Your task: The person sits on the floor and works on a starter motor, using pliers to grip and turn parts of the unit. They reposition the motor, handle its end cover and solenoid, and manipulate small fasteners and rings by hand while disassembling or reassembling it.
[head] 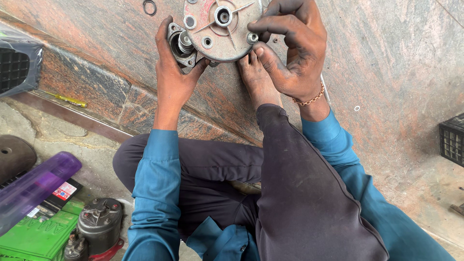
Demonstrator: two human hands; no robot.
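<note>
A round grey metal machine part (220, 29) with bolt holes and a central hub lies on the reddish stone floor (386, 58) at the top of the view. My left hand (173, 67) grips its left side, next to a protruding shaft piece (184, 44). My right hand (290, 46) holds the right edge, fingers curled over a bolt hole (252, 37). My bare foot (258, 79) rests against the part's lower edge, between both hands.
A black rubber ring (150, 7) lies on the floor at top left. A yellow screwdriver (70, 100) lies on the step. A purple plastic cover (34, 186), green box (38, 237) and dark motor part (99, 227) sit at lower left. Black crates stand at the left (14, 67) and right (452, 137) edges.
</note>
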